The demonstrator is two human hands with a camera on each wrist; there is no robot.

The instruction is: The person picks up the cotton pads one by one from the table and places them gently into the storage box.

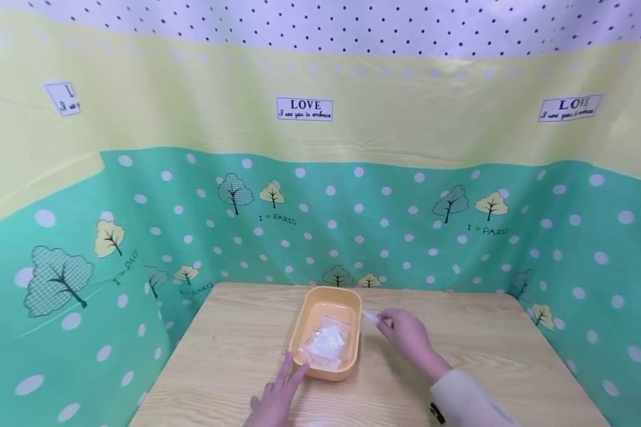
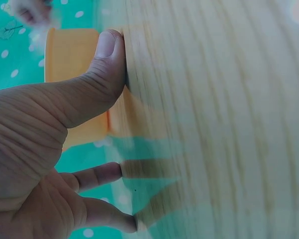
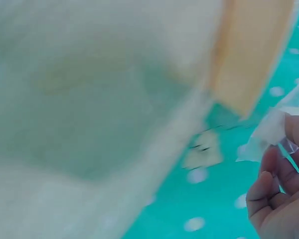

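Observation:
An orange plastic basin [image 1: 298,332] stands on the table, with several small clear zip bags [image 1: 327,344] heaped toward its near end. Just right of its rim, my right hand [image 1: 410,338] pinches another clear plastic bag [image 3: 269,130] between thumb and fingers, held above the table. My left hand [image 1: 276,394] is at the basin's near left corner, fingers spread and fairly straight. In the left wrist view the thumb [image 2: 108,59] lies in front of the basin's side, and other fingertips touch the tabletop. What the bags contain is too unclear to tell.
A wood-grain table [image 1: 219,350] bears the basin. Behind it and along both sides hangs a green and yellow patterned curtain [image 1: 352,225], close to the table's far edge. A light sleeve [image 1: 467,397] with dark buttons covers the right forearm.

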